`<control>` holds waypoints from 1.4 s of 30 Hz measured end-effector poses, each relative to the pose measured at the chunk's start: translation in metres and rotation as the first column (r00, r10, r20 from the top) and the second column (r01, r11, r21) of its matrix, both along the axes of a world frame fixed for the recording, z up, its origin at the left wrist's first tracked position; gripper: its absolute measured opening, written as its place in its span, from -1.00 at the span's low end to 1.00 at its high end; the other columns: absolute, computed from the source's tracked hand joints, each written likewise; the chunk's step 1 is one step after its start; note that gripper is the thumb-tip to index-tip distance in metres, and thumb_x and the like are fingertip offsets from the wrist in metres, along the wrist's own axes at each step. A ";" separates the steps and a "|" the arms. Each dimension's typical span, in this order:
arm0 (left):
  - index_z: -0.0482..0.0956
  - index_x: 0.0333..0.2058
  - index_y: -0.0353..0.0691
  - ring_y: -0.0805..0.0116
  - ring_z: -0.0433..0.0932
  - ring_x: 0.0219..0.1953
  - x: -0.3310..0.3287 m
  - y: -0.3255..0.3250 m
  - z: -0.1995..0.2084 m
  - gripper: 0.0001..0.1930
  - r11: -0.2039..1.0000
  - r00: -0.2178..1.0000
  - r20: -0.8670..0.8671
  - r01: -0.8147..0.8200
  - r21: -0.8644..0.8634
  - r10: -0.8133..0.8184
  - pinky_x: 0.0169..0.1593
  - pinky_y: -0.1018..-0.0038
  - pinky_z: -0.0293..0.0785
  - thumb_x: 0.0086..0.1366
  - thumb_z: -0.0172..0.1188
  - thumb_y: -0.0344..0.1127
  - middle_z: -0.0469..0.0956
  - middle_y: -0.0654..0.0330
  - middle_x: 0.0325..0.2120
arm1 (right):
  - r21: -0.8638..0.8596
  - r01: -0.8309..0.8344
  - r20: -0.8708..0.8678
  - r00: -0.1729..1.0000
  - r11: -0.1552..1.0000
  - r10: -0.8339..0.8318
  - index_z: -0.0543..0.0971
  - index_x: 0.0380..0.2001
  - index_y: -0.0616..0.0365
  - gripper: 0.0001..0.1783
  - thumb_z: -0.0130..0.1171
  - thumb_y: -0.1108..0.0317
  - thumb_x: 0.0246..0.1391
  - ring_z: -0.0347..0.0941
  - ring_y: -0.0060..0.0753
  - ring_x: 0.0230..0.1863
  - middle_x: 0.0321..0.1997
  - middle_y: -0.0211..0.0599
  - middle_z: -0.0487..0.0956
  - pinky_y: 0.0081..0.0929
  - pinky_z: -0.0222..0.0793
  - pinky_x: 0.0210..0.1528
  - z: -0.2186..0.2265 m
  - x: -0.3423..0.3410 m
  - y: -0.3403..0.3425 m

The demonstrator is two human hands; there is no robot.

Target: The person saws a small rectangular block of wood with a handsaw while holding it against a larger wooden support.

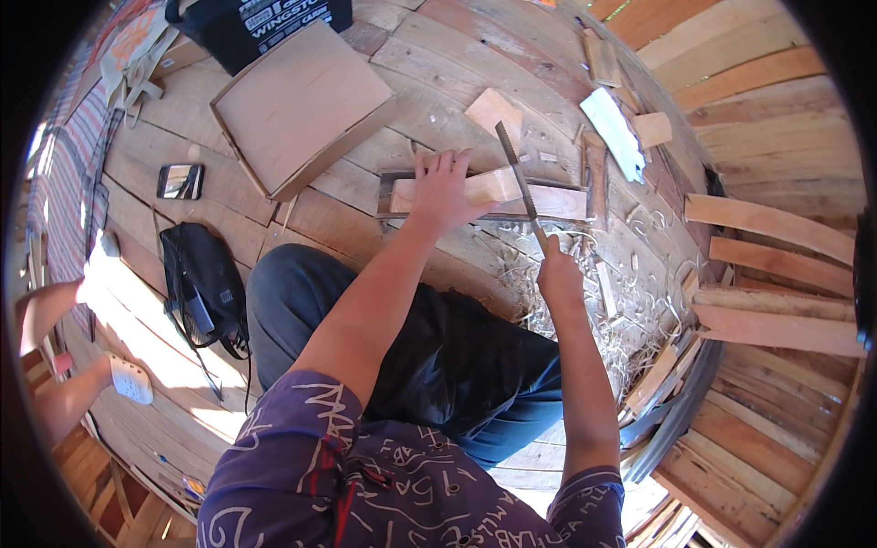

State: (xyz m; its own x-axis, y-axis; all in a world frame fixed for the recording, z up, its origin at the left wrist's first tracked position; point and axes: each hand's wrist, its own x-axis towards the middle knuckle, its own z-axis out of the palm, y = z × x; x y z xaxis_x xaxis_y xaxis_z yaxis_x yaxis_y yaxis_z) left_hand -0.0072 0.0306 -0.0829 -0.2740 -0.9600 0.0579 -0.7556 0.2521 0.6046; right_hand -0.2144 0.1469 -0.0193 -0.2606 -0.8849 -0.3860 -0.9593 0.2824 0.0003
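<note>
My left hand [443, 187] lies across a pale wooden block [496, 185], its fingers over the far edge and its thumb on the near side. The block rests on a longer wooden piece [560, 202] with a dark border, on the plank floor. In my right hand [559, 276], closed around the lower end, is a narrow hand saw [527, 194] with a rough, toothed-looking edge. Its blade slants up and left, passing by the right end of the block. Whether the blade touches the block, I cannot tell.
Curly wood shavings [639, 242] litter the floor at right. A cardboard box [306, 105] stands beyond my left hand, before a black container [260, 32]. A phone [180, 181] and black bag [203, 279] lie left. Another person's legs [78, 393] show at far left.
</note>
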 end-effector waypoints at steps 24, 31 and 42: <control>0.38 0.05 -0.21 0.02 0.31 0.19 0.189 0.140 0.155 -0.39 0.990 0.906 0.419 -0.003 -0.140 0.062 0.33 -0.05 -0.01 0.09 0.28 0.00 0.39 0.02 0.04 | -0.103 0.183 0.026 0.983 0.978 -0.181 0.33 0.02 0.00 -0.62 0.05 0.45 0.11 0.64 0.05 -0.25 -0.31 -0.01 0.65 -0.06 0.57 -0.25 -0.040 -0.031 0.030; 0.18 0.28 -0.26 0.05 0.15 0.34 0.106 0.044 0.094 -0.04 0.948 0.889 0.347 0.235 0.215 -0.300 0.37 -0.03 -0.02 -0.04 0.41 0.02 0.23 -0.01 0.26 | -0.118 0.190 0.033 0.982 0.975 -0.187 0.33 0.02 -0.01 -0.65 0.01 0.43 0.15 0.66 -0.03 -0.29 -0.35 -0.12 0.66 -0.13 0.58 -0.31 -0.037 -0.030 0.032; 0.19 0.31 -0.18 0.19 -0.02 0.44 0.069 -0.008 0.029 0.01 0.930 0.698 0.617 0.223 0.293 -0.363 0.41 -0.13 -0.18 -0.11 0.48 -0.03 0.15 0.19 0.36 | -0.168 0.165 0.031 0.986 0.972 -0.162 0.35 -0.04 -0.01 -0.68 0.03 0.45 0.11 0.65 -0.05 -0.33 -0.41 -0.16 0.65 -0.16 0.57 -0.36 -0.042 -0.031 0.028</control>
State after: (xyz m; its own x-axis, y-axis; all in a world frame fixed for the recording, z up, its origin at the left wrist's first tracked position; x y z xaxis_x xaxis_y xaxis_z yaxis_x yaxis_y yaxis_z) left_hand 0.0613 0.0225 -0.0538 -0.4452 -0.7969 -0.4084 -0.8825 0.4677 0.0493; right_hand -0.2456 0.1750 -0.0610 -0.4017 -0.8838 -0.2398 -0.8997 0.4297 -0.0764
